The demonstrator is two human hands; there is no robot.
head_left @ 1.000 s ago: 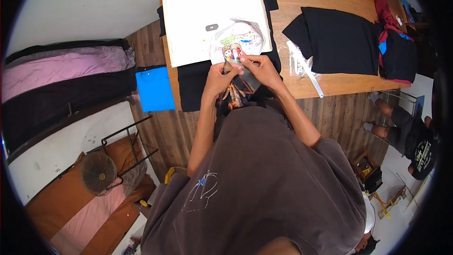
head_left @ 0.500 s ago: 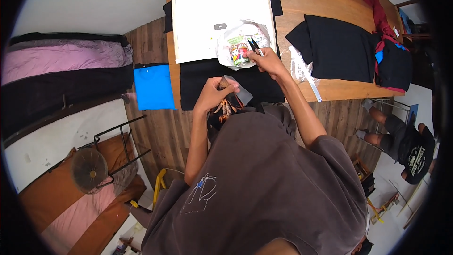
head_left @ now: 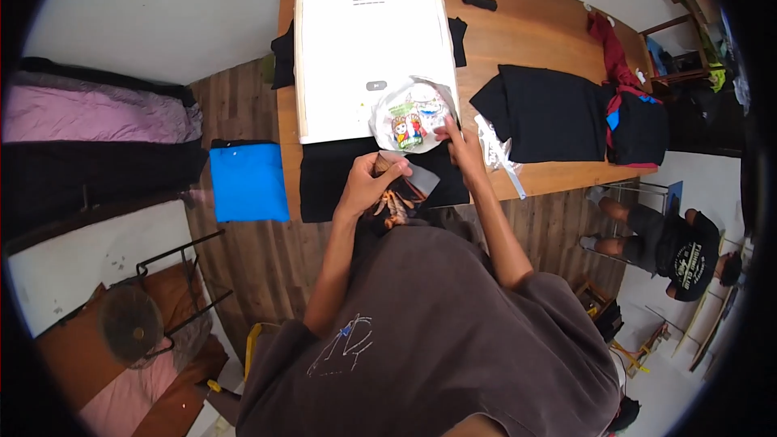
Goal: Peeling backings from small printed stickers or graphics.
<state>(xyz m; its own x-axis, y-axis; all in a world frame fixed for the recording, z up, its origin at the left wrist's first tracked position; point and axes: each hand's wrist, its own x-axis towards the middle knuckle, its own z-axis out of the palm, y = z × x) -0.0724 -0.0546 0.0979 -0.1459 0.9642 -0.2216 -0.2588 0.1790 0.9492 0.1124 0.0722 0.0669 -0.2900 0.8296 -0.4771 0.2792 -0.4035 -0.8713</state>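
Observation:
My left hand [head_left: 366,182] is closed, pinching a translucent printed film [head_left: 425,181] with a dark and orange pattern, held low in front of my shirt. My right hand [head_left: 464,150] reaches to the right rim of a round whitish plastic tub [head_left: 384,119] with colourful cartoon printing. Its index finger stretches out at that rim, and no tool shows in it. The tub sits on the near end of a white flat-topped machine [head_left: 368,48]. Below it a black cloth [head_left: 320,186] lies along the table edge, partly hidden by my hands.
A folded black garment [head_left: 550,113] lies on the wooden table [head_left: 518,24], beside clear plastic wrapping [head_left: 494,142] and a red-and-black garment [head_left: 635,125]. A blue folded cloth [head_left: 247,182] is left of the table. Another person [head_left: 684,251] is at the far right.
The black pointed tool that my right hand held over the tub no longer shows in it. That hand has shifted to the tub's right rim. My left hand keeps the film, and my view has tilted.

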